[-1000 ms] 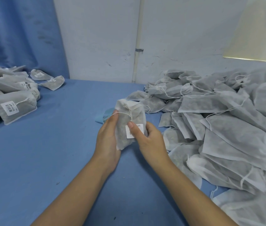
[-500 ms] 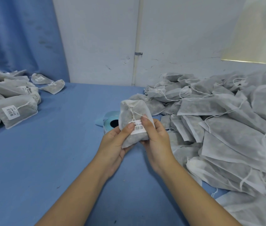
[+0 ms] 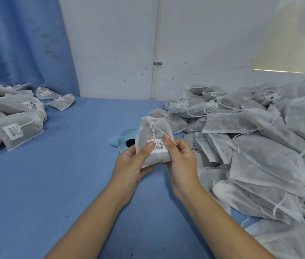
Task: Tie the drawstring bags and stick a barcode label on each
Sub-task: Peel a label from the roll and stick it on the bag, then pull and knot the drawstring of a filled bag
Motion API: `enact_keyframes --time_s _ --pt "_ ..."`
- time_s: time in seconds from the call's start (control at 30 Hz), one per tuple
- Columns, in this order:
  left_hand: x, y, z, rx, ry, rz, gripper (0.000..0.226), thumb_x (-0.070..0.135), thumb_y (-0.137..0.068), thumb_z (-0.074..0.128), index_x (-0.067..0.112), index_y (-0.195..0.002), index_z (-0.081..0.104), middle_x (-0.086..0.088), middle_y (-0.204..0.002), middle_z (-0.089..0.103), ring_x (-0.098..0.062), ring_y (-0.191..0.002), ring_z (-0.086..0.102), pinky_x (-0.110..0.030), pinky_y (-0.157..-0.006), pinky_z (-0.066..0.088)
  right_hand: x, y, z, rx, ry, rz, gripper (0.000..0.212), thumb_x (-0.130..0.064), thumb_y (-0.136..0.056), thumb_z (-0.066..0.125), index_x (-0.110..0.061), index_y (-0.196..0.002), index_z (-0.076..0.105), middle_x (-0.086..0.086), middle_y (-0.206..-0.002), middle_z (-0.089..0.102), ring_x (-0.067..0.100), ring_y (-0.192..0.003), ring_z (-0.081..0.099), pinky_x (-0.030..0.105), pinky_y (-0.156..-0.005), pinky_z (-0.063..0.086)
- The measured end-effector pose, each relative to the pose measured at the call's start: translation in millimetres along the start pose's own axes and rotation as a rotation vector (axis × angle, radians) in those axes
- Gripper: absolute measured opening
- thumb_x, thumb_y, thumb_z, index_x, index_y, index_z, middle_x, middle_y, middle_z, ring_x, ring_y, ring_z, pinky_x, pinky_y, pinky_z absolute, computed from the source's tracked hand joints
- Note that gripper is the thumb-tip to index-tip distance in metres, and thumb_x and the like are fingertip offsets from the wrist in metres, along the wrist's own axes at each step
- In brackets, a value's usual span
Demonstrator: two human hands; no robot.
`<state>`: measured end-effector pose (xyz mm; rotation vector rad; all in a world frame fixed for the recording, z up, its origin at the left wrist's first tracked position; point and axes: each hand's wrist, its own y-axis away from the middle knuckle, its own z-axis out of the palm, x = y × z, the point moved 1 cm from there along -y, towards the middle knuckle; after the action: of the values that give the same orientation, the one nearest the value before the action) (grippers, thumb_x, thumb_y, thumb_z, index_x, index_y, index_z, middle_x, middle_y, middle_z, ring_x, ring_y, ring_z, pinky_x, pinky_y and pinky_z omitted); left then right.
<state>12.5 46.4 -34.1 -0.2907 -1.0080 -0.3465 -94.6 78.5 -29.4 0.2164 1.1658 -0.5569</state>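
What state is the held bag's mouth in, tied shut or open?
Tied shut: the top of the drawstring bag is gathered tight, and its knotted drawstring hangs down the front above the barcode label.

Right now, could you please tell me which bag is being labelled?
The bag held upright between the left hand and right hand, both pressing its barcode label; the other bags lie heaped on the table.
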Motion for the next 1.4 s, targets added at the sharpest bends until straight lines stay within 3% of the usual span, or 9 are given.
enact_keyframes --time_s 0.27,0.37,0.47,0.53,0.63,0.83,1.0,1.23,1.4 --pt "8.2 2.0 -4.1 0.080 -0.321 0.127 0.020 0.022 -0.088 0.061 0.015 -0.069 0.058 -0.002 -0.051 0.055 -0.012 -0.038 0.046 -0.017 -0.037 0.035 1.1 0.3 -2.3 0.087 0.135 0.013 0.019 -0.038 -0.085 0.066 -0.024 -0.073 0.064 -0.012 -0.060 0.057 0.003 -0.053 0.047 0.015 -0.056 0.039" --pt "26.2 -11.1 -7.4 0.174 0.236 0.180 0.010 0.021 -0.087 0.059 0.014 -0.095 0.059 0.005 -0.095 0.070 -0.008 -0.084 0.069 -0.022 -0.066 0.055 4.1 -2.2 -5.2 0.106 0.177 0.098 0.025 -0.048 -0.080 0.065 -0.024 -0.079 0.064 -0.016 -0.061 0.057 0.002 -0.050 0.041 0.017 -0.057 0.037" --pt "37.8 -16.1 -13.0 0.170 0.432 0.205 0.082 0.016 -0.080 0.062 0.012 -0.151 0.020 0.011 -0.150 0.036 -0.005 -0.123 0.052 -0.035 -0.090 0.052 8.7 -3.0 -7.4 0.090 0.227 0.115 0.021 -0.040 -0.083 0.068 -0.019 -0.084 0.064 -0.018 -0.066 0.057 -0.003 -0.051 0.047 0.014 -0.057 0.041" --pt "34.8 -12.7 -8.4 0.100 0.278 0.201 0.088 0.010 -0.081 0.060 0.018 -0.153 0.010 0.013 -0.152 0.032 -0.003 -0.119 0.054 -0.033 -0.088 0.054 10.9 -2.5 -7.3 0.083 0.236 0.108 0.012 -0.029 -0.086 0.069 -0.019 -0.084 0.064 -0.017 -0.065 0.057 -0.006 -0.050 0.049 0.010 -0.052 0.041" --pt "22.0 -10.0 -2.9 0.035 0.135 0.164 0.068 0.013 -0.078 0.062 0.020 -0.141 0.038 0.015 -0.138 0.052 -0.010 -0.113 0.062 -0.028 -0.080 0.057 11.7 -3.8 -9.9 0.085 0.322 0.063 0.011 -0.012 -0.090 0.062 -0.022 -0.085 0.064 -0.009 -0.080 0.060 -0.007 -0.052 0.049 0.008 -0.054 0.041" --pt "8.5 -3.5 7.4 0.022 -0.234 0.122 0.018 0.009 -0.094 0.052 0.017 -0.104 0.065 0.003 -0.097 0.075 -0.012 -0.075 0.070 -0.014 -0.062 0.050 -0.7 -8.7 -21.7 -0.061 1.446 -0.348 0.036 -0.008 -0.087 0.049 -0.013 -0.123 0.053 0.002 -0.127 0.047 0.018 -0.114 0.047 0.028 -0.090 0.038" --pt "-2.8 1.1 10.4 0.068 -0.313 0.081 0.020 0.003 -0.094 0.049 0.013 -0.094 0.067 0.002 -0.080 0.074 -0.008 -0.060 0.064 -0.012 -0.055 0.045 4.0 -7.6 -29.4 -0.040 1.816 -0.203 0.041 -0.029 -0.085 0.048 -0.016 -0.124 0.045 0.005 -0.131 0.042 0.026 -0.124 0.035 0.037 -0.094 0.032" --pt "-18.1 6.1 14.0 0.089 -0.418 0.035 0.023 -0.003 -0.091 0.046 0.008 -0.089 0.066 0.000 -0.069 0.072 -0.009 -0.053 0.060 -0.014 -0.053 0.046 8.0 -14.0 -42.3 -0.050 1.717 -0.293 0.030 -0.003 -0.084 0.046 -0.012 -0.112 0.054 0.004 -0.120 0.049 0.025 -0.114 0.039 0.030 -0.085 0.038" --pt "-30.2 5.1 16.0 0.135 -0.479 -0.041 0.021 0.002 -0.092 0.046 0.008 -0.089 0.066 -0.005 -0.076 0.070 -0.013 -0.059 0.064 -0.020 -0.055 0.052 4.7 -8.5 -37.3 -0.045 1.164 -0.511 0.038 0.015 -0.078 0.047 -0.004 -0.106 0.064 0.008 -0.108 0.059 0.021 -0.105 0.053 0.025 -0.091 0.040"
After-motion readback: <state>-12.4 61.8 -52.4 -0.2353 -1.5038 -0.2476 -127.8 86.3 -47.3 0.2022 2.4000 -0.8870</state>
